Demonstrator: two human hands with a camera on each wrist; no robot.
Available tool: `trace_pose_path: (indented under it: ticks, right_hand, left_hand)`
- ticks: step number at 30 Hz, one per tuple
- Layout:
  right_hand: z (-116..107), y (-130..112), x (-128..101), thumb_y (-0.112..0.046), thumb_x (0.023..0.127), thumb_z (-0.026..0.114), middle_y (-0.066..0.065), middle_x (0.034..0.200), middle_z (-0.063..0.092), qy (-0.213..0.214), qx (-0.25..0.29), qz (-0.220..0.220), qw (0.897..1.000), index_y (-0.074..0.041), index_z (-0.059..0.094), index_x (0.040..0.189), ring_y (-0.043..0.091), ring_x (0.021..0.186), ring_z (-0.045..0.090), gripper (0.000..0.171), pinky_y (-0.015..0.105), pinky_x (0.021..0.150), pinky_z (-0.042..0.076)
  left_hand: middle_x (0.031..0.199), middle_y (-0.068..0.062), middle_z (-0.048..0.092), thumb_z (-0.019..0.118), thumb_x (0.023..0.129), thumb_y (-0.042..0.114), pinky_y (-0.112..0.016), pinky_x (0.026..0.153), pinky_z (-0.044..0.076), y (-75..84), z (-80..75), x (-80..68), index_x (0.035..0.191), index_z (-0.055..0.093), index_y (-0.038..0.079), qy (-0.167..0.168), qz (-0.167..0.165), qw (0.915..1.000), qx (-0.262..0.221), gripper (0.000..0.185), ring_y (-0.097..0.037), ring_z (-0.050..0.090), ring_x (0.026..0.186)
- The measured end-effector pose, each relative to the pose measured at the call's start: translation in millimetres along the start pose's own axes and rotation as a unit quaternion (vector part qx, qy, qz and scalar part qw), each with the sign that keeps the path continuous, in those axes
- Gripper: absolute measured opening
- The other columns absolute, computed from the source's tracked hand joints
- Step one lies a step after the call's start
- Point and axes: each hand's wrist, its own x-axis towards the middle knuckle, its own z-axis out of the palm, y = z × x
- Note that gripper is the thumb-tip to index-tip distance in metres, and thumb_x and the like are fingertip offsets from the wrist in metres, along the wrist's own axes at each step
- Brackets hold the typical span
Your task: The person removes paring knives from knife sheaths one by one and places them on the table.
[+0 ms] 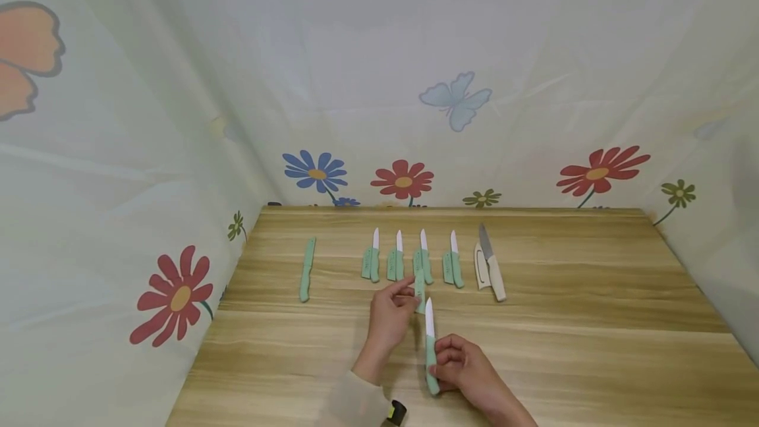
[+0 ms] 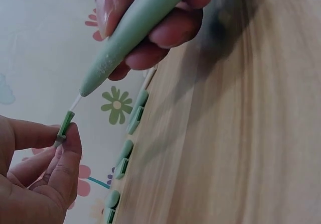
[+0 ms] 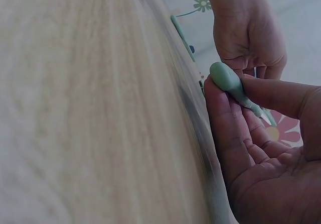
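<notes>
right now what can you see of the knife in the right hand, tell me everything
The knife is small, with a white blade that looks ceramic and a mint green handle with a rounded butt. It is unsheathed. The right hand grips its handle, fingers curled round it, blade pointing away from the person just above the wooden table. Its tip lies close to the green sheath that the left hand pinches; whether they touch I cannot tell.

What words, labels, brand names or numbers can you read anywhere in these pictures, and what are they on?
No text can be read in any view.
The green sheaths in the row on the table carry faint marks, too small to read.
The knife in the right hand and the sheath pinched by the left hand show no lettering.
</notes>
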Motion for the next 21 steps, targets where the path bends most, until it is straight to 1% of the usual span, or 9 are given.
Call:
trace_pose_path:
  ticks: [6,11,15,21]
  right_hand:
    - [-2,-3,0,-0.002,0.088,0.074,0.001,0.089,0.066,0.017,-0.004,0.001,1.000,0.009,0.052,0.121,0.012,0.079,0.068,0.041,0.035,0.073,0.063]
    - [-5,-3,0,0.001,0.089,0.072,0.000,0.090,0.066,0.020,0.000,-0.004,1.000,0.011,0.052,0.124,0.012,0.079,0.070,0.041,0.036,0.073,0.064]
    - [-7,-4,0,0.003,0.088,0.072,-0.001,0.091,0.066,0.025,0.000,-0.004,1.000,0.011,0.052,0.126,0.011,0.079,0.070,0.043,0.035,0.071,0.063]
    - [-11,-1,3,0.004,0.089,0.071,-0.002,0.092,0.068,0.026,-0.005,0.000,1.000,0.012,0.052,0.129,0.011,0.080,0.071,0.045,0.033,0.071,0.063]
  left_hand:
    - [0.099,-0.007,0.073,0.074,0.089,0.001,-0.020,0.068,0.057,-1.7,2.4,-5.0,0.125,0.074,0.007,-0.002,0.005,1.0000,0.005,0.037,-0.011,0.071,0.086]
    - [0.098,-0.005,0.073,0.074,0.089,0.001,-0.019,0.068,0.056,-4.0,4.6,-7.6,0.125,0.075,0.011,-0.008,0.003,0.9999,0.006,0.038,-0.008,0.070,0.084]
    - [0.098,-0.004,0.073,0.075,0.089,0.001,-0.019,0.068,0.057,-3.9,5.8,-10.6,0.126,0.074,0.012,-0.012,0.006,0.9999,0.008,0.039,-0.007,0.069,0.083]
    - [0.098,-0.004,0.073,0.075,0.089,0.001,-0.019,0.068,0.056,-6.0,3.7,-13.3,0.126,0.074,0.013,-0.014,0.013,0.9997,0.015,0.039,-0.008,0.070,0.085]
